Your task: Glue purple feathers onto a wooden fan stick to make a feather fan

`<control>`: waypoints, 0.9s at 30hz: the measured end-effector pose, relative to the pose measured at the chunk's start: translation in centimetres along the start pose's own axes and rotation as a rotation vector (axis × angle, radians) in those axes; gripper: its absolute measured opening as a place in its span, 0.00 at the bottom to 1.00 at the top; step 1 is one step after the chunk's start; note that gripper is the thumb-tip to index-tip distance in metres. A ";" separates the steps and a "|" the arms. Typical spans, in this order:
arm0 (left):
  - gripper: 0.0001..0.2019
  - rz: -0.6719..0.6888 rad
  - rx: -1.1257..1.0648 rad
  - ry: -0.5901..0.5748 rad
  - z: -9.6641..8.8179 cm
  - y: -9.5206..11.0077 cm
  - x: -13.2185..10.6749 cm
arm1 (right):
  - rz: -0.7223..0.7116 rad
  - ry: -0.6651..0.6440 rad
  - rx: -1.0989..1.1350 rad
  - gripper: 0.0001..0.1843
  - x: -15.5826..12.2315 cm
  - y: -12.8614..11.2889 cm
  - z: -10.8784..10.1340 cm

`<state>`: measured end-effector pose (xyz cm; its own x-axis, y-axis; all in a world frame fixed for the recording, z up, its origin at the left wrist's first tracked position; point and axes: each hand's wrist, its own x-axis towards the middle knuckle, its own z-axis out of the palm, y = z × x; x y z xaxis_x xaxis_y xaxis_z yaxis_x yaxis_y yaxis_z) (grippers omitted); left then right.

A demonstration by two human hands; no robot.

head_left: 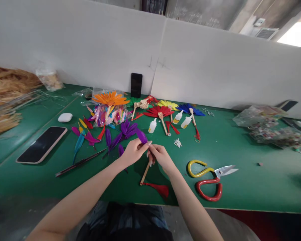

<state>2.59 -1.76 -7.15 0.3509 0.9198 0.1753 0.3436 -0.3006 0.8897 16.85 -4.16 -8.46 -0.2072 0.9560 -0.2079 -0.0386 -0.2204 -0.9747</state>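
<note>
A purple feather (141, 136) stands up between my hands, its tip pointing away from me. My left hand (133, 152) pinches it from the left with thumb and finger. From the other side my right hand (162, 157) closes on the feather's lower end. Below the fingers a thin wooden handle (145, 174) slants toward me, with a red tassel (162, 190) tied at its near end. The handle's upper part is hidden by my hands, so I cannot tell whether it is gripped. More purple feathers (127, 130) lie just left of my hands.
Finished feather fans, including a red one (158, 112) and an orange one (110, 99), lie farther back. Glue bottles (152, 126) and white beads (178, 143) are ahead. Scissors (215, 174) lie right; tweezers (80, 162) and a phone (42, 144) lie left.
</note>
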 end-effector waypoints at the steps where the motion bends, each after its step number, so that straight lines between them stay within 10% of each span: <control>1: 0.16 -0.013 -0.019 -0.010 0.0 0.0 0.0 | -0.004 -0.006 0.015 0.26 -0.1 -0.1 0.0; 16: 0.21 -0.242 -0.460 -0.129 -0.3 0.5 0.4 | 0.007 -0.170 0.209 0.20 -0.5 -0.8 -0.3; 27: 0.20 -0.255 -0.268 -0.144 -0.9 -0.1 0.7 | -0.296 0.209 -0.455 0.13 -0.5 0.3 0.3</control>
<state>2.00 -0.90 -6.72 0.4092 0.9058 -0.1098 0.2024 0.0273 0.9789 16.65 -4.77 -8.62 -0.0522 0.9923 0.1124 0.3683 0.1237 -0.9214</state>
